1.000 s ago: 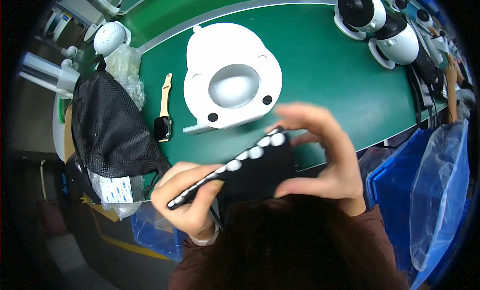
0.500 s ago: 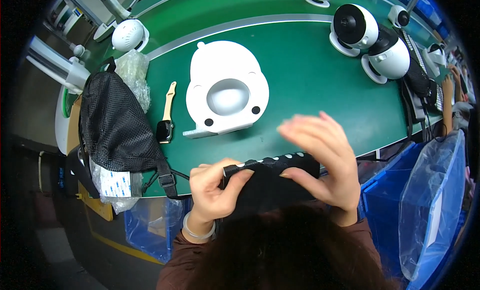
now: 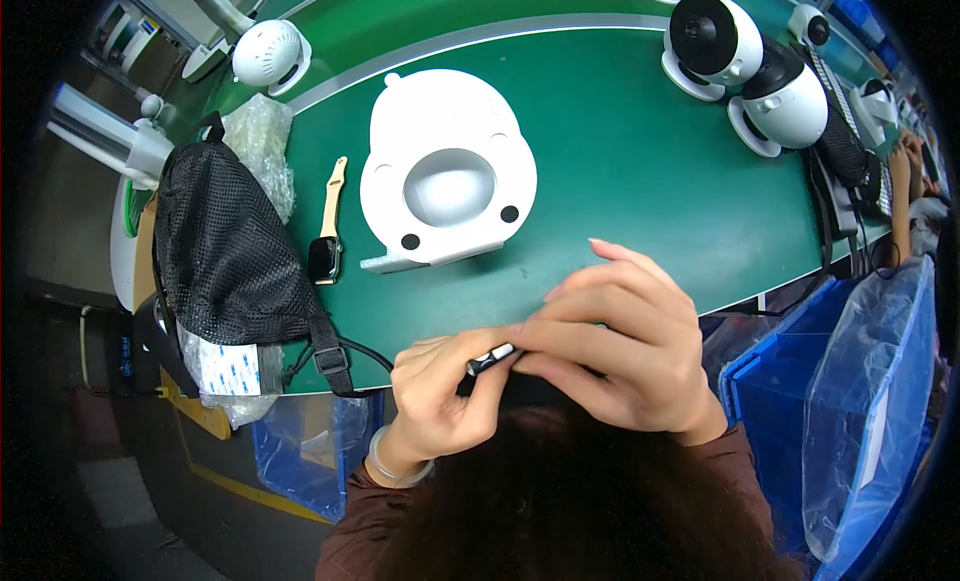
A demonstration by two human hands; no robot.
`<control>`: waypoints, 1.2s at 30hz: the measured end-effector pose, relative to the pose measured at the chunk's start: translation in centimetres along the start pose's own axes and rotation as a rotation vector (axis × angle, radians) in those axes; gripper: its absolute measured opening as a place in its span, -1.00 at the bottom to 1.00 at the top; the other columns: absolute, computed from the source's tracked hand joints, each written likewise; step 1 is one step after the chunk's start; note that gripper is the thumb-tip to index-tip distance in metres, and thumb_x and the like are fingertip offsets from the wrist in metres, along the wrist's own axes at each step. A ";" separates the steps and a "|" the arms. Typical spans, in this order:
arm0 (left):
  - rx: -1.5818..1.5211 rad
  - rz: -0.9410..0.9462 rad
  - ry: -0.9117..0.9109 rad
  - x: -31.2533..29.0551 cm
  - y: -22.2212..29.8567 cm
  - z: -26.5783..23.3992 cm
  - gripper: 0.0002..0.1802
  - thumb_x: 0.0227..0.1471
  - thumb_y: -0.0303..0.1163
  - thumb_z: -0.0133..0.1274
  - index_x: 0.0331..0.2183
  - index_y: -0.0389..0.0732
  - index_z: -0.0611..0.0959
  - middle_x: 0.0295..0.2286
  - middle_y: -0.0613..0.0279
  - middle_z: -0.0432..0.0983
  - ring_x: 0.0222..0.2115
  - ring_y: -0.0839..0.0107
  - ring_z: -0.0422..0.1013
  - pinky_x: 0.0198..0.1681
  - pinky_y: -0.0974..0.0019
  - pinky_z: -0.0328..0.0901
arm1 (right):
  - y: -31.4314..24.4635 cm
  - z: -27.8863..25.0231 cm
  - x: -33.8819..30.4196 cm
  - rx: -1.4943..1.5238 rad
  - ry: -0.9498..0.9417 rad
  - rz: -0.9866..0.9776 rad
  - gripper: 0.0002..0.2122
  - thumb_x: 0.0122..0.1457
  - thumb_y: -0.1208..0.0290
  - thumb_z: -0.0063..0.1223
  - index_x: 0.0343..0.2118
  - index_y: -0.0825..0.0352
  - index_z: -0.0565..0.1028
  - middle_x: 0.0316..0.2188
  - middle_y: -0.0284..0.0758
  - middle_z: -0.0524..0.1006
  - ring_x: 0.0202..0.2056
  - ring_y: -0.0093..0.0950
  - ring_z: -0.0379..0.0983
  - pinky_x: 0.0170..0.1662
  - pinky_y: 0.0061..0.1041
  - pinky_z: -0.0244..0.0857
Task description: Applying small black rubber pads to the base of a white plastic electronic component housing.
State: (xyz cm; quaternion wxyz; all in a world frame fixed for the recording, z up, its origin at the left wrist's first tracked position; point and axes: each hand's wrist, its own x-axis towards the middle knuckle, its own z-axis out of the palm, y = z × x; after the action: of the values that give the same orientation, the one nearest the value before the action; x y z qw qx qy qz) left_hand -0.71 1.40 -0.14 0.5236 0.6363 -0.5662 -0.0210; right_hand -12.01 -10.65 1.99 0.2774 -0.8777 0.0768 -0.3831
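Near the front edge of the bench, my left hand [image 3: 445, 396] is closed, pinching a black sheet [image 3: 490, 360] with white patches along its edge. Only a short end of that sheet shows between thumb and forefinger; the rest is hidden by the hands and my head. Right beside it, my right hand [image 3: 630, 351] has thumb and forefinger drawn together against the left fingertips. Whatever lies in that pinch is too small or covered to name. Beyond my hands lies a white bear-shaped plastic housing [image 3: 450, 111] with a round hollow and two black dots.
Left of the housing lies a smartwatch [image 3: 325, 259] with a pale strap. A black mesh bag [image 3: 235, 246] and bubble wrap [image 3: 262, 146] sit farther left. White-and-black round devices [image 3: 785, 106] stand at back right. A blue bin [image 3: 775, 411] lined with plastic is at lower right.
My right hand has come left and closed its fingers beside my left hand. Most of the black sheet's spotted edge, earlier stretched between both hands, is now covered.
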 end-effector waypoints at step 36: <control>0.188 -0.258 0.090 -0.7 -0.2 -1.0 -0.84 -0.17 -0.70 -0.18 -0.42 -0.38 0.43 -0.78 0.12 0.23 -0.85 0.29 0.18 -0.75 0.43 0.08 | -1.5 -0.2 1.2 -0.011 0.065 -0.296 -0.82 -0.40 0.54 0.01 -0.58 0.39 0.42 -0.53 -0.24 0.46 -0.49 -0.39 0.42 -0.37 -0.52 0.35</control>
State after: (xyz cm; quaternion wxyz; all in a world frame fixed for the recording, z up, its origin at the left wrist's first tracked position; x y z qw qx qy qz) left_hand -0.17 2.53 -0.23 0.4797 0.7502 -0.4551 -0.0064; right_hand -11.47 -9.88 3.71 0.2104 -0.8681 -0.0423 -0.4477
